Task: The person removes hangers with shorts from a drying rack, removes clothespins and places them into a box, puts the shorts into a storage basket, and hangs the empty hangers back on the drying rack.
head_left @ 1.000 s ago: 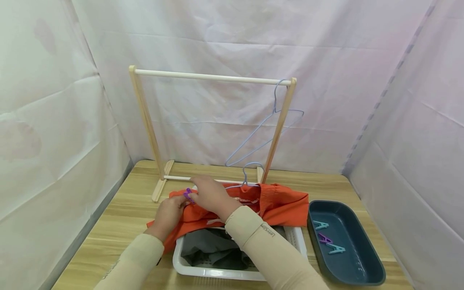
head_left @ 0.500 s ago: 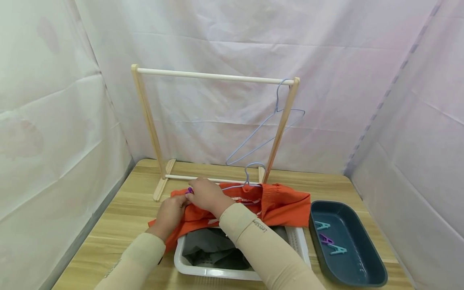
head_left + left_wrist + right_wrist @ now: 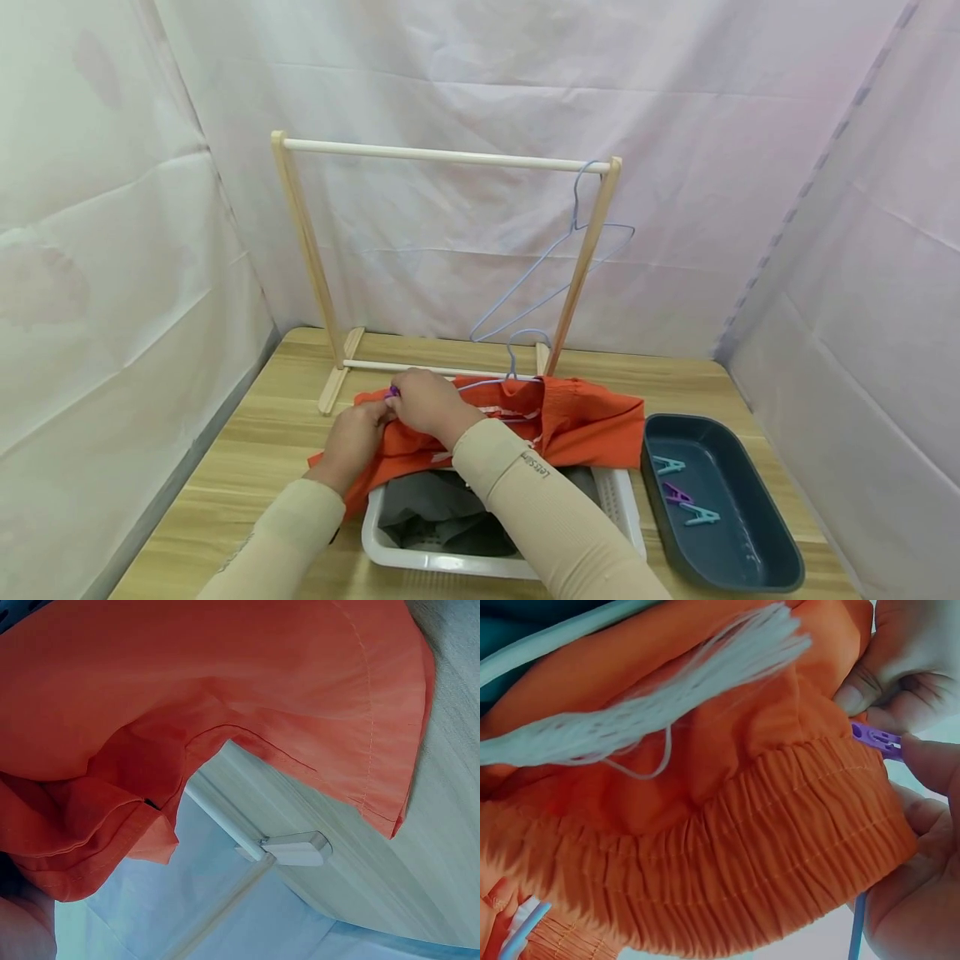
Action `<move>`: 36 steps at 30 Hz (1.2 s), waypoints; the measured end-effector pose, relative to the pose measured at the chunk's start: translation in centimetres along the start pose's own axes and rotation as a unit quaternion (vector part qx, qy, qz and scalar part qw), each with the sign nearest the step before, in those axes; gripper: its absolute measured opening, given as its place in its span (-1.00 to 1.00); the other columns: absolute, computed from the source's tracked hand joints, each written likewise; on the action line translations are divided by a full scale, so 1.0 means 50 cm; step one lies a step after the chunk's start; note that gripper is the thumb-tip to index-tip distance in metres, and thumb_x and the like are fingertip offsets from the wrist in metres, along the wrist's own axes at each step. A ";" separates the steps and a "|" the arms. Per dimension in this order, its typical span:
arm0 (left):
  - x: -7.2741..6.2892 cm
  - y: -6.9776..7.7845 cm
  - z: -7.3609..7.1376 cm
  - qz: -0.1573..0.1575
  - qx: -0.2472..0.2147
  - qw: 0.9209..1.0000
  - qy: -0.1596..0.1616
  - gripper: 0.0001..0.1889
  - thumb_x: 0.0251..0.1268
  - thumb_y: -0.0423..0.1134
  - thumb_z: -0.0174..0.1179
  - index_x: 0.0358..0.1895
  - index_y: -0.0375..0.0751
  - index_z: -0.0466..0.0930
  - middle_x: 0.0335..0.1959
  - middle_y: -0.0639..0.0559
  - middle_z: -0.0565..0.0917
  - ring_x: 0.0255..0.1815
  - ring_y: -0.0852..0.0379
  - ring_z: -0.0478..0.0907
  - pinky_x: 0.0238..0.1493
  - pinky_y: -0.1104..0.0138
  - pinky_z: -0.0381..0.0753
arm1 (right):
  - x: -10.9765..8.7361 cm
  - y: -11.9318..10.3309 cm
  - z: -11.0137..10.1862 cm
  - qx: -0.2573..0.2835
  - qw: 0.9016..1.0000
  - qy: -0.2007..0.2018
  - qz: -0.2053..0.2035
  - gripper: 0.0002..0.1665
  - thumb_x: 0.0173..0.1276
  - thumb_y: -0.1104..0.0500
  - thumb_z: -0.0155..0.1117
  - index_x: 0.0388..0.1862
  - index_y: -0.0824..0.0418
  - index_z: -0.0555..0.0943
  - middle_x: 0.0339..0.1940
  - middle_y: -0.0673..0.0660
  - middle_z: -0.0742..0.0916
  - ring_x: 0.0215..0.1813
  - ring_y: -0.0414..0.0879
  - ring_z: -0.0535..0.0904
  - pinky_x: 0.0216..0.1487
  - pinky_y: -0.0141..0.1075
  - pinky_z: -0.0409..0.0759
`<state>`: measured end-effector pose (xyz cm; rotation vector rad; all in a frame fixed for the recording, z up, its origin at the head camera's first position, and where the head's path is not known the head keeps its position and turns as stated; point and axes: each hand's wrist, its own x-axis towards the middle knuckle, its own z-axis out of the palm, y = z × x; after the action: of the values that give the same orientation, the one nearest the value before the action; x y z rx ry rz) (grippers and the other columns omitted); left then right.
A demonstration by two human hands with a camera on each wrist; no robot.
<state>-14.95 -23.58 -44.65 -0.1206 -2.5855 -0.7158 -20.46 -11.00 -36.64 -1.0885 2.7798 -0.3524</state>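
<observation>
While left hand point(image 3: 354, 435) pinches cloth point(image 3: 592, 422), right point(image 3: 433, 407) grips clothespin point(image 3: 876, 740).

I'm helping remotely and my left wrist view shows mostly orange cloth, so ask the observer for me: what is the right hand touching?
Observer: The right hand has its thumb on a purple clip at the gathered waistband of the orange garment.
Operator: Are other clips around?
Observer: Yes, the head view shows three more clips lying in the dark tray, two light blue and one purple.
Operator: Anything on the rack's top rail?
Observer: A bare blue hanger is hooked near its right end.
</observation>
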 end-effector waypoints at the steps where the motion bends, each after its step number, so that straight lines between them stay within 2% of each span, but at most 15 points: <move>1: 0.000 0.001 0.000 -0.005 0.001 1.000 -0.004 -0.90 0.12 -0.48 0.30 -0.31 -0.23 0.71 -0.39 -0.12 0.73 -0.41 -0.11 0.66 -0.27 0.05 0.68 | 0.000 -0.001 -0.001 -0.003 1.000 0.002 -0.001 -0.80 0.45 0.03 0.15 -0.25 0.12 0.61 -0.45 -0.02 0.58 -0.40 -0.18 0.45 -0.36 -0.39 0.45; 7: 0.001 0.001 -0.002 -0.014 0.001 1.000 -0.010 -0.90 0.14 -0.51 0.26 -0.36 -0.25 0.70 -0.42 -0.11 0.72 -0.42 -0.08 0.65 -0.30 0.08 0.68 | -0.003 -0.005 -0.003 0.003 1.000 0.004 -0.013 -0.86 0.42 0.10 0.18 -0.17 0.13 0.61 -0.42 -0.03 0.61 -0.38 -0.19 0.47 -0.29 -0.39 0.50; 17: 0.001 -0.003 0.000 0.015 0.007 1.000 0.015 -0.85 0.18 -0.44 0.28 -0.53 -0.25 0.59 -0.55 -0.13 0.66 -0.50 -0.15 0.63 -0.45 0.08 0.63 | -0.011 -0.005 0.003 0.002 0.998 0.038 -0.039 -0.89 0.37 0.16 0.23 -0.37 0.09 0.51 -0.55 -0.03 0.50 -0.47 -0.17 0.38 -0.48 -0.42 0.34; 27: -0.001 0.000 -0.002 0.011 0.009 1.000 0.012 -0.89 0.15 -0.47 0.28 -0.49 -0.26 0.62 -0.55 -0.13 0.66 -0.51 -0.13 0.63 -0.46 0.10 0.63 | -0.015 -0.007 0.006 0.007 0.997 0.053 -0.057 -0.90 0.35 0.21 0.24 -0.38 0.06 0.55 -0.49 -0.07 0.56 -0.43 -0.21 0.43 -0.40 -0.45 0.42; 36: -0.001 -0.001 -0.003 0.021 0.005 1.000 0.019 -0.93 0.10 -0.50 0.30 -0.41 -0.27 0.67 -0.49 -0.11 0.70 -0.47 -0.12 0.65 -0.43 0.11 0.65 | -0.016 -0.006 0.009 0.009 0.996 0.065 -0.066 -0.82 0.36 0.22 0.24 -0.45 0.05 0.51 -0.53 -0.08 0.52 -0.46 -0.22 0.41 -0.43 -0.48 0.38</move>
<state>-14.86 -23.70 -44.55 -0.1566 -2.5430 -0.6833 -19.58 -10.76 -36.96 -1.2924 2.8151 -0.4795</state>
